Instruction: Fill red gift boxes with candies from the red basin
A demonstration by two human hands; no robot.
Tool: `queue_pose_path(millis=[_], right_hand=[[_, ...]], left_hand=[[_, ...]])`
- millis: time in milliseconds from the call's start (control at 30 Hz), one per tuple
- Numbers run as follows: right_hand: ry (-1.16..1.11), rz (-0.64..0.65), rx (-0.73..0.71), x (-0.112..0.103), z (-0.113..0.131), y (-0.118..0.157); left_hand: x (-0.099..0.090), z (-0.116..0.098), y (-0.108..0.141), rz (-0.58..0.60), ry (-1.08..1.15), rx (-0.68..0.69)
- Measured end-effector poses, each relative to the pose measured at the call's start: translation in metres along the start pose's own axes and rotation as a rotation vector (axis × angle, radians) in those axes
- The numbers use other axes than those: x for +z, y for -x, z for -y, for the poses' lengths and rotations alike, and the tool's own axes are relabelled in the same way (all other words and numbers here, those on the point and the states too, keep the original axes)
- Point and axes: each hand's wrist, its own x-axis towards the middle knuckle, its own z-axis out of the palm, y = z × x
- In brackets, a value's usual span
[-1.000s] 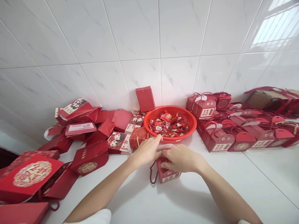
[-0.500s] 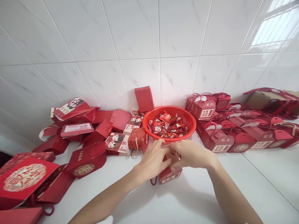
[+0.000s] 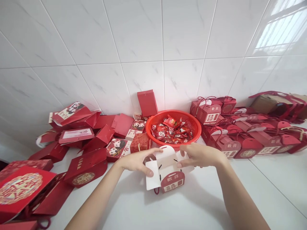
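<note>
A small red candy box with white lettering stands on the white counter in front of me, its lid flaps folded out so the white inside shows. My left hand has its thumb against the white left flap, fingers curled behind it. At the other side, my right hand pinches the right flap with thumb and fingers. A dark red cord loop pokes out at the box's lower left. Just behind stands a red plastic basket of wrapped candies.
Closed red boxes with cords stand in rows at the right. Many red boxes of several designs lie piled at the left. A red box leans on the tiled wall behind the basket.
The box's top flaps have swung outward, baring its white inside. My left hand has moved left with one flap, and my right hand slightly right with the other.
</note>
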Motion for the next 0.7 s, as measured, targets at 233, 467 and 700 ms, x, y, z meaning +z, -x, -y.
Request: queue_pose_path(millis=[233, 467, 700], right_hand=[[-0.047, 0.071, 0.111, 0.002, -0.006, -0.009], [-0.081, 0.042, 0.055, 0.001, -0.012, -0.011], [-0.080, 0.009, 0.015, -0.002, -0.014, -0.009]], left_hand=[[0.004, 0.020, -0.005, 0.082, 0.126, -0.035], [0.010, 0.017, 0.003, 0.099, 0.039, -0.065], [0.011, -0.001, 0.014, 0.080, -0.048, -0.064]])
